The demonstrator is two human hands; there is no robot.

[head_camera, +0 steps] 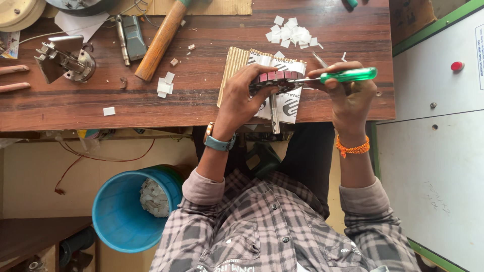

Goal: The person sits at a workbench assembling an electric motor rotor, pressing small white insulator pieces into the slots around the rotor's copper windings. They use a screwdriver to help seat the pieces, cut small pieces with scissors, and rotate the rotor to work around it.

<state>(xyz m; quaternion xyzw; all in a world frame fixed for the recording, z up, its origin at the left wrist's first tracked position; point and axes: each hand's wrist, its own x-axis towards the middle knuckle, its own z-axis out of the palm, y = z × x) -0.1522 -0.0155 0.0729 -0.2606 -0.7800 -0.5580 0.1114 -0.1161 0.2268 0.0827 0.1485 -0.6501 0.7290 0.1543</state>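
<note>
The left hand [242, 98] is clenched around a small round motor core [275, 78] with dark red segments on its rim, holding it just above the near edge of the wooden counter [75, 103]. A thin metal shaft [274, 115] sticks out of the core toward the person. The right hand [350, 95] has its fingers [333, 83] wrapped tight around a screwdriver with a clear green handle [348, 75]; its metal blade lies level and points left, with the tip touching the rim of the core. A watch with a teal strap sits on the left wrist, and an orange thread band [353, 147] circles the right wrist.

Under both hands lies a printed black and white sheet [290, 106] on a piece of ribbed cardboard [233, 70]. At the far side of the counter, just beyond the core, is a heap of small white paper slips [292, 34]; a few more slips [165, 85] lie to the left. A hammer with a wooden handle [160, 43] lies slanted at the far left centre, beside a grey metal tool [132, 39]. Further left stands a metal fixture [64, 60] with a flat plate.

Below the counter on the left stands a blue bucket [113, 211] with white scraps in it. To the right stands a white cabinet [433, 151] with a green frame and a red button [457, 66]
</note>
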